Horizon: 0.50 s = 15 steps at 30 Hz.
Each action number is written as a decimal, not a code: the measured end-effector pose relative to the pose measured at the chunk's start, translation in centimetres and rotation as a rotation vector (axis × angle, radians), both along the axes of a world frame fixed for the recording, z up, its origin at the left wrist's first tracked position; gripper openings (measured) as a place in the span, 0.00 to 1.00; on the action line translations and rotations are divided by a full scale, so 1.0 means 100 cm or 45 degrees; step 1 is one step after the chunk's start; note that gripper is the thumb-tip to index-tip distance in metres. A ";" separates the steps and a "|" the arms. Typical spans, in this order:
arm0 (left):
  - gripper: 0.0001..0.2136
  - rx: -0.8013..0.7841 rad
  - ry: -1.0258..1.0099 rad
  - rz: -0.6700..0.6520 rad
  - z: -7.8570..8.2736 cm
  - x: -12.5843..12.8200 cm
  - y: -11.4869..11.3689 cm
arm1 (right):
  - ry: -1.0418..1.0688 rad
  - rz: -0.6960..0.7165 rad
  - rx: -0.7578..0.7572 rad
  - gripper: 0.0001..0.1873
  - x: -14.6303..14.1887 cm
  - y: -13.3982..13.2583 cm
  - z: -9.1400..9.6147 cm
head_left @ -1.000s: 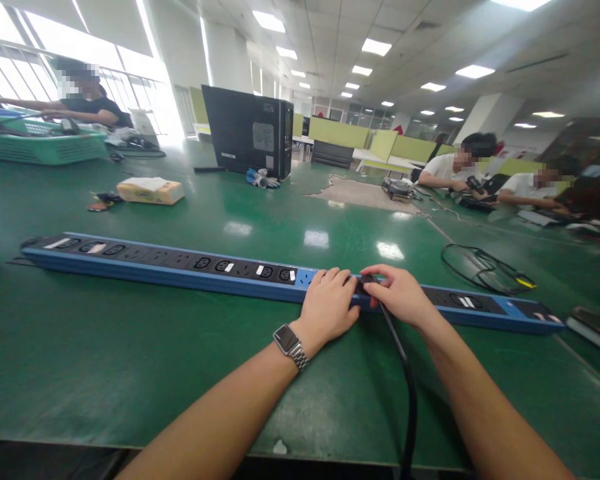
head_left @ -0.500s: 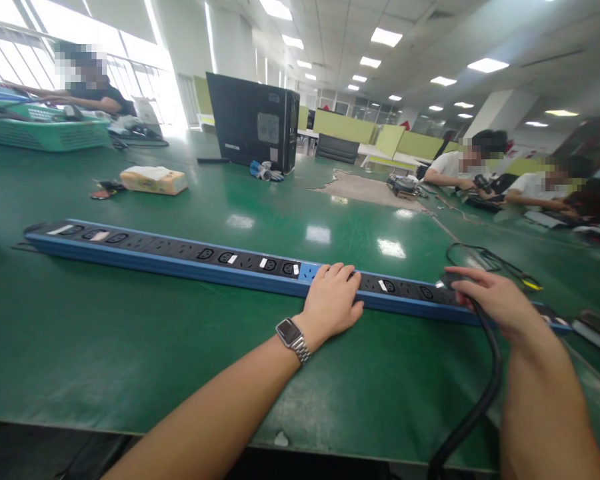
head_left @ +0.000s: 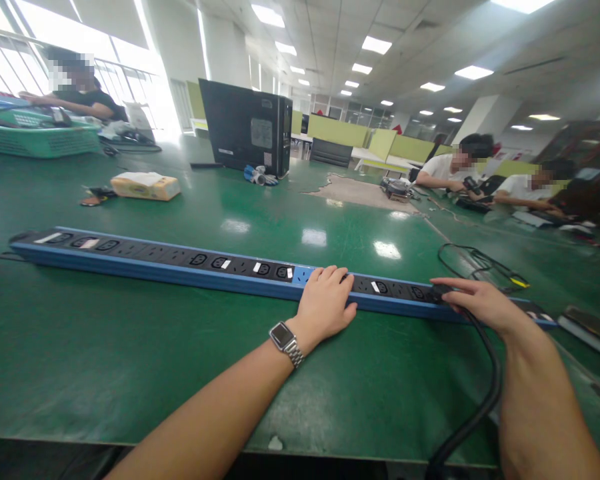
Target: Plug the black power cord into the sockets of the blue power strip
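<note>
A long blue power strip [head_left: 170,261] with black sockets lies across the green table [head_left: 130,347]. My left hand [head_left: 325,303], with a watch on its wrist, rests flat on the strip near its middle, fingers stretched over the top. My right hand [head_left: 480,303] is closed round a black plug [head_left: 441,291] and holds it against a socket near the strip's right end. The plug's thick black cable [head_left: 485,400] curves down past my right forearm and off the table's front edge.
A black computer case [head_left: 245,127] stands at the back centre, a tissue box [head_left: 145,186] left of it, a green basket [head_left: 40,137] far left. A coiled cable [head_left: 480,263] lies right of the strip. Other people sit at the far left and far right.
My right hand pulled the plug away from beside my left hand, carried it right along the strip, and now holds it down at a socket near the right end. My left hand stayed put.
</note>
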State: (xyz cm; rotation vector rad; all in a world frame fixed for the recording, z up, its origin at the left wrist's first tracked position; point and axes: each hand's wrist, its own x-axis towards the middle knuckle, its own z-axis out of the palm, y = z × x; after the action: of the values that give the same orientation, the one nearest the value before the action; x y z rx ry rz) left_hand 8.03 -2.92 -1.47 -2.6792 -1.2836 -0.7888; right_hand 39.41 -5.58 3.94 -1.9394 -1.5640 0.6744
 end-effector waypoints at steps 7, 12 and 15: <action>0.21 0.007 -0.018 0.002 -0.001 0.000 0.000 | 0.051 -0.049 0.107 0.35 -0.011 -0.011 -0.014; 0.21 0.014 -0.016 0.015 -0.001 0.000 0.000 | -0.013 -0.078 0.204 0.29 -0.012 -0.013 -0.012; 0.21 0.019 -0.016 0.013 -0.001 0.000 0.000 | 0.170 -0.200 0.308 0.29 0.004 -0.014 0.022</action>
State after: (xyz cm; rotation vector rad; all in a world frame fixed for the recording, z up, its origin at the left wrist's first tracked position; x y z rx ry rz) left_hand 8.04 -2.96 -1.58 -2.6584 -1.2873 -0.8126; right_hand 39.80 -6.97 6.16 -1.7769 -1.3305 0.5122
